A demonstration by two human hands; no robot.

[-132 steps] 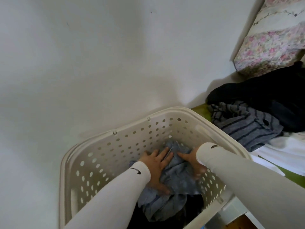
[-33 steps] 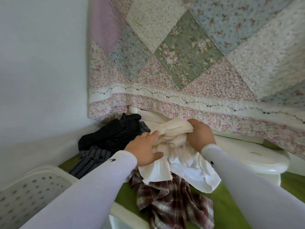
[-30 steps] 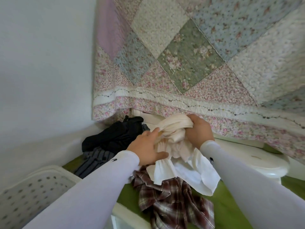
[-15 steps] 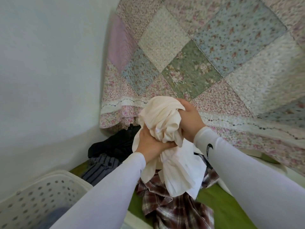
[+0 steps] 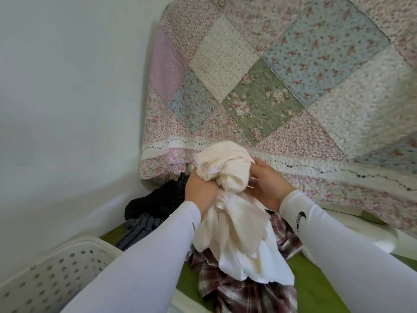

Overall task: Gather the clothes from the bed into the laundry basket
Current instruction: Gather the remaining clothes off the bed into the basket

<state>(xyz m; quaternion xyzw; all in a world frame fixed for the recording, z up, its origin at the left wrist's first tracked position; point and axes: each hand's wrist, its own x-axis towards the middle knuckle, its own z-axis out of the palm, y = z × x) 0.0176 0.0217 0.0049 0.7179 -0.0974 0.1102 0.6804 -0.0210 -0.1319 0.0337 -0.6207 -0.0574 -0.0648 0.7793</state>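
My left hand (image 5: 199,192) grips a bunched cream-white cotton garment (image 5: 228,199) at its gathered neck, fingers curled round the cloth. My right hand (image 5: 267,185) holds the opposite side of the bundle, thumb and fingers wrapped against it. The garment is lifted above the bed, its loose end hanging down over a crumpled maroon-and-white plaid shirt (image 5: 243,288) lying on the green bedsheet (image 5: 316,290). A black garment (image 5: 158,199) and a grey striped garment (image 5: 137,227) lie together near the wall. The white perforated plastic laundry basket (image 5: 56,272) stands at lower left, beside the bed. A floral patchwork quilt (image 5: 270,86) hangs behind.
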